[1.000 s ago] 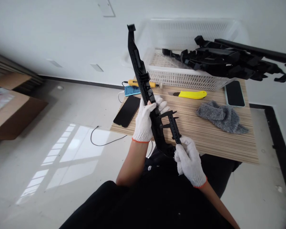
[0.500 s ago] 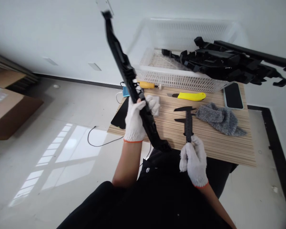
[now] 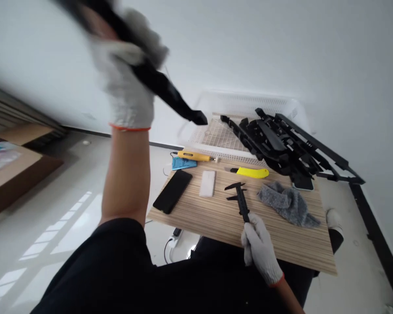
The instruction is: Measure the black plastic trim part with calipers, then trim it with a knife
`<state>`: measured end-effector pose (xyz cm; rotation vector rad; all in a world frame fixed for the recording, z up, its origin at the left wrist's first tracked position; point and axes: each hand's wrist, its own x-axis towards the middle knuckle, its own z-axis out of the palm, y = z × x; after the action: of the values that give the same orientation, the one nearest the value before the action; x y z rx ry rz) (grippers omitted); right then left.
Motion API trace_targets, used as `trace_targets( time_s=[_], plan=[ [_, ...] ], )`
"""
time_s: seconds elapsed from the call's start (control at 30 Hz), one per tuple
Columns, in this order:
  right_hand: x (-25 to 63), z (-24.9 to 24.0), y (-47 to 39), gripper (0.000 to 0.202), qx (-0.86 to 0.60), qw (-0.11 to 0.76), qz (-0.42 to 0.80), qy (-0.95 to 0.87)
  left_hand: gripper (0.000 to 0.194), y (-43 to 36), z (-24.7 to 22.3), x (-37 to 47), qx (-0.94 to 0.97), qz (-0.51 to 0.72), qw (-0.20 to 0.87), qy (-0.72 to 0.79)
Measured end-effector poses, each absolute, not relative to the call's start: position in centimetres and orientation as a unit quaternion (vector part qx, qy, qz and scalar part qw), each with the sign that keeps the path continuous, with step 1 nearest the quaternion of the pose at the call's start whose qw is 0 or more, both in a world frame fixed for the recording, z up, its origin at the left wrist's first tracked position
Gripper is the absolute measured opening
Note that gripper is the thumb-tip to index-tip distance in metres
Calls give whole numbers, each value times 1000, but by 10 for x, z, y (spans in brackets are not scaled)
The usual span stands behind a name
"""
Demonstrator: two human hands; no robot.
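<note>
My left hand (image 3: 127,83), in a white glove with an orange cuff, is raised at upper left and wrapped round a long black plastic part (image 3: 165,89). Motion blurs both, and the part's far end runs out of the picture at the top. Low over the front of the wooden table (image 3: 281,237), my gloved right hand (image 3: 260,246) grips a black caliper (image 3: 241,200) by its beam end. The caliper's jaws point left and stand apart, with nothing between them. A grey cloth (image 3: 288,204) lies to the right of the caliper.
Behind the table a white plastic basket (image 3: 196,146) holds several black parts (image 3: 275,139) that jut over its right side. On the tabletop are a yellow utility knife (image 3: 252,172), a yellow-handled tool (image 3: 194,156), a blue item (image 3: 183,163), a black phone (image 3: 172,192) and a white block (image 3: 207,183).
My left hand has lifted the black part up and leftward, away from the table. My right hand still holds the caliper, now tilted more to the left. The camera view has shifted.
</note>
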<state>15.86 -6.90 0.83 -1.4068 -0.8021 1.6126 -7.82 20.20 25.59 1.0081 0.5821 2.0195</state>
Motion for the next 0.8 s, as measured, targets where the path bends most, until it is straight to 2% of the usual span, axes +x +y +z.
trace_targets(
  time_s=[0.03,0.07,0.13,0.17,0.2,0.3,0.4,0.47,0.57,0.63,0.73,0.8],
  plan=[
    [160,8,-68,47,-556,403,652,-320,74,224,245,-77,452,754,402,255],
    [161,8,-67,46,-554,392,662,-318,65,244,231,-75,484,705,414,313],
    [162,7,-64,46,-550,374,679,-310,30,275,200,-75,548,581,466,380],
    [163,6,-62,47,-549,369,685,-304,23,287,185,-77,568,542,482,390],
    [163,5,-60,48,-550,369,688,-296,20,297,173,-80,638,441,491,396],
    [165,3,-53,52,-563,380,683,-269,12,315,148,-95,791,244,349,439],
    [167,5,-43,55,-576,393,671,-253,12,320,145,-112,846,120,196,480],
    [169,6,-38,58,-584,391,666,-248,21,316,154,-119,850,60,138,504],
    [171,5,-34,63,-597,372,664,-253,44,301,175,-125,837,-55,125,530],
    [173,4,-33,64,-603,353,663,-269,52,290,186,-127,823,-126,136,538],
    [178,2,-32,63,-618,314,650,-310,46,278,190,-133,838,-182,105,504],
    [184,2,-30,62,-645,281,612,-361,37,273,186,-142,875,-148,51,458]
  ],
)
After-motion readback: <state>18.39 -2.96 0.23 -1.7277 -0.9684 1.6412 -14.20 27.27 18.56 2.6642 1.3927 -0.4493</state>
